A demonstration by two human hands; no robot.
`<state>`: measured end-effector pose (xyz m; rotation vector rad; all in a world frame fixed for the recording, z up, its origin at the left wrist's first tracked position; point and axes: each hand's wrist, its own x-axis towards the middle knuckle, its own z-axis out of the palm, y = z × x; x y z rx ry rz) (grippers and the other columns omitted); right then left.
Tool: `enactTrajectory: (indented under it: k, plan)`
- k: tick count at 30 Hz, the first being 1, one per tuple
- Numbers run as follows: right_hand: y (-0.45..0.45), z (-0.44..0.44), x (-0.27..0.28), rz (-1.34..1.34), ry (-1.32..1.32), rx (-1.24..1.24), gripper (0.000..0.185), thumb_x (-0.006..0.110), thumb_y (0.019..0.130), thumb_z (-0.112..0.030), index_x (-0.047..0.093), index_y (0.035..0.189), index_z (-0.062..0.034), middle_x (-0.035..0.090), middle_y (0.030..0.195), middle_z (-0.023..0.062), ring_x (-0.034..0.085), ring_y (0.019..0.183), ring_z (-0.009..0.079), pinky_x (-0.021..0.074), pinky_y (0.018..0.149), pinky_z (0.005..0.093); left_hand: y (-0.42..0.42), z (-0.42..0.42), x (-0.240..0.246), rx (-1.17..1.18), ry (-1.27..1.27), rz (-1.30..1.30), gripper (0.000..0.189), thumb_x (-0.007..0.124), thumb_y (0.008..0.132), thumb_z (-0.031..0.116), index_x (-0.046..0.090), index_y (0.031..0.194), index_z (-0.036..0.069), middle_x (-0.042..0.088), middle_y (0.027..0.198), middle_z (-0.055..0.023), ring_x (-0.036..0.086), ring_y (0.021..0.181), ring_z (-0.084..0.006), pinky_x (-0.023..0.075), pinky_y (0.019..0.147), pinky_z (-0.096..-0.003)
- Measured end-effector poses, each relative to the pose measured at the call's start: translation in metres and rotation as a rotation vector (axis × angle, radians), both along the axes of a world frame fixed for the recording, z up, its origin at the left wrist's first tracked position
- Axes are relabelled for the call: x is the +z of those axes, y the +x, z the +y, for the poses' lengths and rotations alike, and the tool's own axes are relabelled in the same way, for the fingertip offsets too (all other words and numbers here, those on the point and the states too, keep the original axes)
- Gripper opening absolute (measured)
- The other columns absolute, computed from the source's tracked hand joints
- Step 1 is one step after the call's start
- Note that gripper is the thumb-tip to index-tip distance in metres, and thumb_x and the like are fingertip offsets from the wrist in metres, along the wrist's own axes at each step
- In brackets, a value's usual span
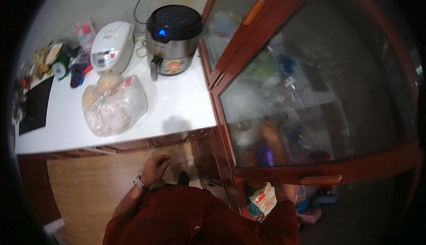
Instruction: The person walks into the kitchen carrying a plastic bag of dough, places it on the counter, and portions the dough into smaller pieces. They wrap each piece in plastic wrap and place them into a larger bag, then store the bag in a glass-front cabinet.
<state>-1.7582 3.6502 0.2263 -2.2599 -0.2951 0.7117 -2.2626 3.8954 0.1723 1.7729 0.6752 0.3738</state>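
My left hand (155,167), with a metal watch on its wrist, hangs above the floor in front of the counter, fingers loosely curled, touching nothing. My right arm reaches into the cabinet behind its glass door (299,78). Through the cloudy glass my right hand (271,133) shows dimly, among plastic bags and other blurred items; what it touches is unclear. A purple glow shows beside the forearm. On the white counter (179,105) stand a black and steel air fryer (174,42) with a lit blue display, a white rice cooker (112,47) and a clear plastic bag of round items (114,107).
The wooden door frame (276,173) with its handle (321,179) crosses above my right arm. Below it are a printed packet (264,200) and a pink box (309,216). A black cooktop (36,107), jars and a blue item (77,75) lie at the left.
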Motion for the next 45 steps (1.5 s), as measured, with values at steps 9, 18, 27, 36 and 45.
enactTrajectory:
  k: [9,18,27,36,45]
  plan:
    - [0.006,0.022,-0.087,-0.475,-0.726,0.323,0.063,0.071,0.088,-0.030,0.052,0.139,0.0026,0.061,0.131,0.0245,0.062,0.118,0.0385,0.0463,0.105,0.0493,-0.032,-0.001,0.012,0.220,-0.197,0.124,0.020,0.069,0.096,0.013,0.070,0.111,0.000,0.073,0.094,-0.0044,0.066,0.089,-0.0112,0.0542,0.081,-0.0289]
    - [-0.018,0.028,-0.027,-0.441,-0.560,0.099,0.050,0.068,0.091,-0.027,0.059,0.129,0.0044,0.061,0.129,0.0281,0.059,0.121,0.0418,0.0477,0.102,0.0470,-0.043,-0.003,-0.004,0.211,-0.161,0.034,0.023,0.069,0.096,0.014,0.069,0.114,-0.001,0.070,0.090,-0.0039,0.062,0.080,-0.0109,0.0526,0.075,-0.0280]
    - [-0.025,-0.024,0.057,-0.861,0.391,0.016,0.039,0.062,0.100,-0.024,0.059,0.127,0.0045,0.065,0.117,0.0188,0.062,0.106,0.0300,0.0506,0.092,0.0394,-0.024,-0.004,0.014,0.112,0.014,0.187,0.027,0.071,0.095,0.023,0.071,0.114,0.004,0.074,0.102,-0.0102,0.067,0.086,-0.0163,0.0552,0.079,-0.0332]
    - [-0.148,-0.058,0.150,-1.211,0.624,-0.366,0.027,0.064,0.099,-0.019,0.061,0.115,0.0023,0.065,0.111,0.0149,0.061,0.102,0.0258,0.0510,0.090,0.0388,-0.054,-0.012,0.001,0.186,-0.035,0.215,0.030,0.071,0.095,0.025,0.070,0.118,0.005,0.074,0.101,-0.0137,0.071,0.092,-0.0196,0.0565,0.082,-0.0336]
    - [-0.285,-0.090,0.211,-1.909,0.429,-0.867,0.016,0.067,0.097,-0.013,0.063,0.104,0.0009,0.065,0.108,0.0130,0.060,0.101,0.0239,0.0519,0.088,0.0396,-0.104,0.039,-0.007,-0.081,-0.028,0.391,0.044,0.070,0.094,0.032,0.066,0.126,0.003,0.072,0.117,-0.0174,0.071,0.103,-0.0301,0.0565,0.089,-0.0392]
